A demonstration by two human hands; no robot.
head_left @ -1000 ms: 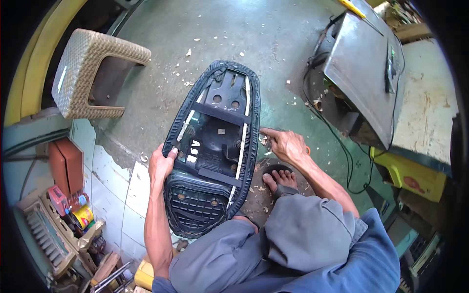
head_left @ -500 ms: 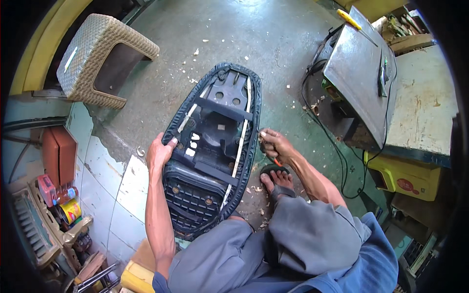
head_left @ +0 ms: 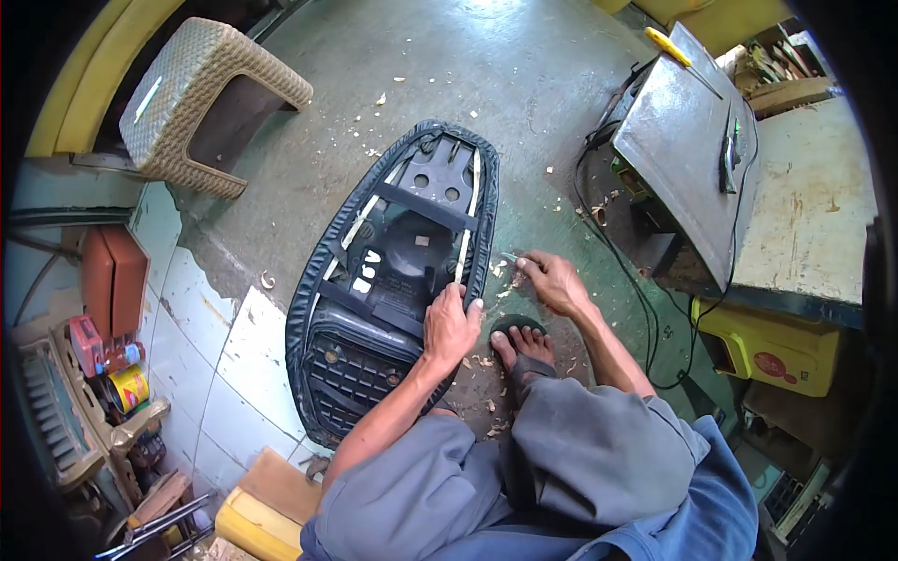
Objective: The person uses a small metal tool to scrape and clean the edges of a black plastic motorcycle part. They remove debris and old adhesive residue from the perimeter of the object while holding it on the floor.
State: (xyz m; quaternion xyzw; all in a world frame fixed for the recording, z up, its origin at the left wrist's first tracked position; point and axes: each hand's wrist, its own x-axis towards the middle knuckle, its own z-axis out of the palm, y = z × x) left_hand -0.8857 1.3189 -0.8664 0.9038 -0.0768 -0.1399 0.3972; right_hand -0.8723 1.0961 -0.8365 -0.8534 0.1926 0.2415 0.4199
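Note:
An upturned black seat [head_left: 416, 229] lies on the floor with its puckered cover edge, underside straps and white strips facing up. My left hand [head_left: 451, 325] is closed on the seat's right rim in its lower half, thumb over the edge. My right hand [head_left: 555, 285] is just outside that rim, fingers pinched around a small, thin, pale thing at their tips that I cannot make out. My bare foot in a black sandal [head_left: 524, 348] rests below it, among scattered pale scraps [head_left: 496, 430].
A woven-pattern stool [head_left: 173, 103] stands at upper left. At right lean a metal panel [head_left: 678, 150] with a yellow-handled screwdriver [head_left: 669, 42], loose black cables [head_left: 636, 290], a worn board [head_left: 795, 215] and a yellow container [head_left: 758, 341]. Clutter [head_left: 56, 411] lines the tiled lower left.
My left hand has moved from the seat's left rim across to its right. The seat's lower end has shifted left. An orange item earlier beside my right hand no longer shows.

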